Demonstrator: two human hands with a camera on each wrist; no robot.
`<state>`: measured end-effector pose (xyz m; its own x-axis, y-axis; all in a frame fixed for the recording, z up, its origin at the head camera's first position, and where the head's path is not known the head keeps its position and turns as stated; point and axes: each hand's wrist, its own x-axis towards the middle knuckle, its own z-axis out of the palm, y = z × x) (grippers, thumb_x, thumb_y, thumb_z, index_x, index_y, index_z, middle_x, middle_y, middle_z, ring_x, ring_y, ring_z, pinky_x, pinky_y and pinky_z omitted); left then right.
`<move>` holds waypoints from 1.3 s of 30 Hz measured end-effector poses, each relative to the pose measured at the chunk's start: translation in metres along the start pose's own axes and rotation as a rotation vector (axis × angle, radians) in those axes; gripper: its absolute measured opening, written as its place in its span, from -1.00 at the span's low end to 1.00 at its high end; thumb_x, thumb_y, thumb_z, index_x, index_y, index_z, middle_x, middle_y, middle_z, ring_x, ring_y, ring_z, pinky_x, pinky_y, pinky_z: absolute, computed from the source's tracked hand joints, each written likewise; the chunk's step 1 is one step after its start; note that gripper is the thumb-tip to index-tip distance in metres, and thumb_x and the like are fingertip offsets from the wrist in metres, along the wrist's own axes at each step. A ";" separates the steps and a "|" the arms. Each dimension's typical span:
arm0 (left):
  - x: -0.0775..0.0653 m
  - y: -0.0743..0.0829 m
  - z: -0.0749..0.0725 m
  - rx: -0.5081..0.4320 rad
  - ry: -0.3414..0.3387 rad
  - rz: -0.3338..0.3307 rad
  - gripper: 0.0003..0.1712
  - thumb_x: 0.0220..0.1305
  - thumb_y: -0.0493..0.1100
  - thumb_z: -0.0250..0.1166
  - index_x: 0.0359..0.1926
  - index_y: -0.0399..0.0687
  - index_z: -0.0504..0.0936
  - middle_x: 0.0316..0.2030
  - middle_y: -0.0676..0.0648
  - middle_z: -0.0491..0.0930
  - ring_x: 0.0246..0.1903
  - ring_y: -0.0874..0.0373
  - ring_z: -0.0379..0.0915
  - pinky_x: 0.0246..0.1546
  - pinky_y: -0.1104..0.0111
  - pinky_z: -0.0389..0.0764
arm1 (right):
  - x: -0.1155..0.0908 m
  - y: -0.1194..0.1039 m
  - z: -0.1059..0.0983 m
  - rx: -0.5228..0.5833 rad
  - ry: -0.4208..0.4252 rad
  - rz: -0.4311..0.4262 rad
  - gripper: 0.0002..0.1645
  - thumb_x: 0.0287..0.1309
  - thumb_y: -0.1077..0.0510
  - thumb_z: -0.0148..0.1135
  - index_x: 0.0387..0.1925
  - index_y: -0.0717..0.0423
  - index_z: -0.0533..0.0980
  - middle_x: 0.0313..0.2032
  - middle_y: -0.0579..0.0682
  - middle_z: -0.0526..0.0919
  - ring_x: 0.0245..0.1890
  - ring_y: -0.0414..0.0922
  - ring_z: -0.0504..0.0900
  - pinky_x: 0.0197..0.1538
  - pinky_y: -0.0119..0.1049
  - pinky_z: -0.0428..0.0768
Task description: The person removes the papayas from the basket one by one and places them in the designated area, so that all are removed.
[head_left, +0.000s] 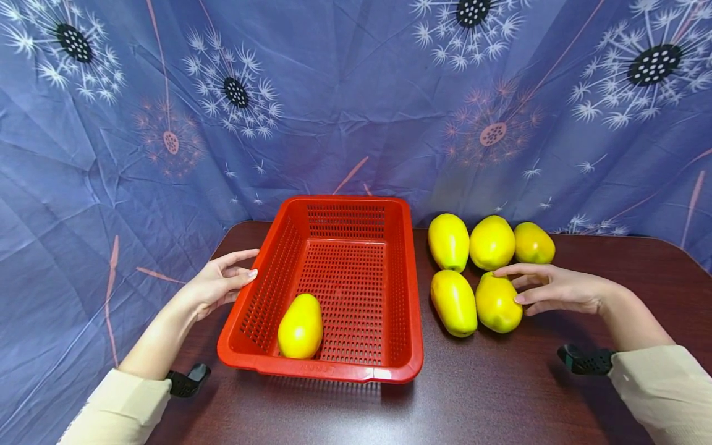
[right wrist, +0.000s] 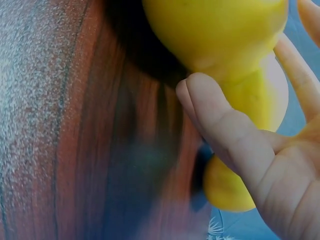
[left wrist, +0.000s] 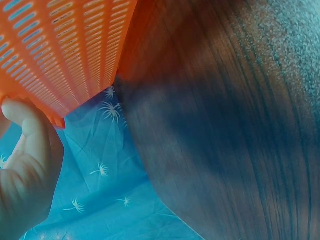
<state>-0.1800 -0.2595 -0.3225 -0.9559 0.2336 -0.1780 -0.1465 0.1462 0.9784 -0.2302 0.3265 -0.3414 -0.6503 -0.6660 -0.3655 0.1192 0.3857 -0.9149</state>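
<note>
A red perforated plastic basket (head_left: 414,296) stands on the table, and one yellow mango (head_left: 300,327) lies at its near end. My left hand (head_left: 222,283) holds the basket's left rim with thumb and fingers; its thumb (left wrist: 30,122) is bent at the rim in the left wrist view. To the right of the basket, my right hand (head_left: 562,289) is at the near right mango (head_left: 497,304), fingers spread over its top and right side. In the right wrist view the thumb (right wrist: 215,102) lies straight beside the mango (right wrist: 215,35); firm contact cannot be made out.
Beside the near right mango lies another mango (head_left: 453,303). Three more form a row behind: left (head_left: 448,241), middle (head_left: 492,242) and right (head_left: 534,243). The dark brown table (head_left: 478,395) ends at a blue dandelion-print cloth (head_left: 356,93).
</note>
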 end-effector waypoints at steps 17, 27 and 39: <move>-0.001 0.002 0.000 0.004 0.000 -0.016 -0.28 0.32 -0.30 0.13 0.40 -0.27 0.01 -0.35 0.06 0.62 -0.37 0.21 0.60 -0.29 0.33 0.61 | -0.009 -0.041 -0.009 -0.079 0.114 0.001 -0.46 0.27 0.28 0.05 0.25 -0.15 0.32 0.13 0.17 0.30 0.02 -0.13 0.52 -0.02 -0.14 0.55; 0.000 0.002 0.001 0.005 -0.003 -0.012 -0.28 0.31 -0.31 0.13 0.39 -0.29 0.01 -0.34 0.05 0.63 -0.37 0.21 0.60 -0.29 0.33 0.62 | 0.021 -0.094 0.020 0.005 0.166 -0.015 -0.48 0.23 0.26 0.13 0.19 -0.12 0.33 0.11 0.19 0.36 0.00 -0.03 0.52 0.03 -0.10 0.52; -0.001 0.002 0.000 0.008 -0.005 -0.004 -0.28 0.30 -0.31 0.14 0.39 -0.28 0.02 -0.32 0.03 0.62 -0.35 0.20 0.60 -0.28 0.32 0.62 | 0.096 -0.152 0.077 0.056 -0.022 -0.016 -0.34 0.16 0.23 0.23 0.28 0.07 0.25 -0.06 0.17 0.44 -0.11 0.02 0.53 -0.01 -0.10 0.52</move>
<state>-0.1796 -0.2591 -0.3209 -0.9540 0.2381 -0.1820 -0.1478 0.1545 0.9769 -0.2528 0.1552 -0.2508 -0.6360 -0.6857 -0.3539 0.1510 0.3391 -0.9285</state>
